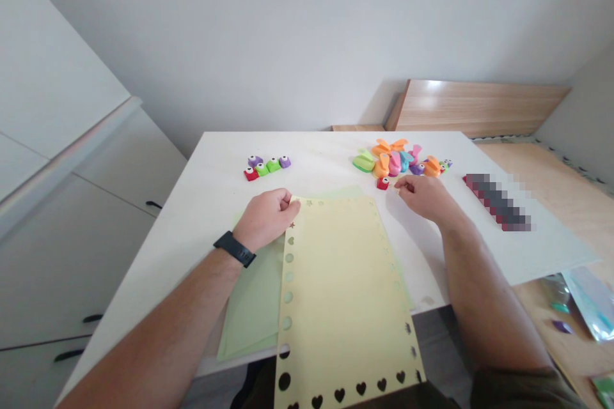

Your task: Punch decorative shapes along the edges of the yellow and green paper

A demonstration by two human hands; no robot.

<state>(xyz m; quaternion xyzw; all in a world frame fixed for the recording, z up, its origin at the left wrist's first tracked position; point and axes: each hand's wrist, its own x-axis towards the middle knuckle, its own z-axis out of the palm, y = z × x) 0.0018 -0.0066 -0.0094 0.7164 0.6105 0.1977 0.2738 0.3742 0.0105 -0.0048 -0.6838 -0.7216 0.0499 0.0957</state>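
Note:
A pale yellow sheet of paper (340, 281) has hearts, circles, stars and other shapes punched along its edges. My left hand (268, 216), with a dark watch band on the wrist, pinches its top left corner between thumb and fingers. The sheet's lower end hangs past the table's front edge. Pale green sheets (254, 307) lie beneath it on the table. My right hand (425, 195) is closed, fingertips together just right of a small red craft punch (382, 183). Tiny yellowish bits show by those fingertips; what they hold, if anything, is too small to make out.
Colourful craft punches (394, 163) are heaped at the table's back right. Several small punches (272, 165) stand at the back left. A blurred dark item (499, 201) lies at the right of the white table (316, 147). White cabinets (96, 236) flank the left.

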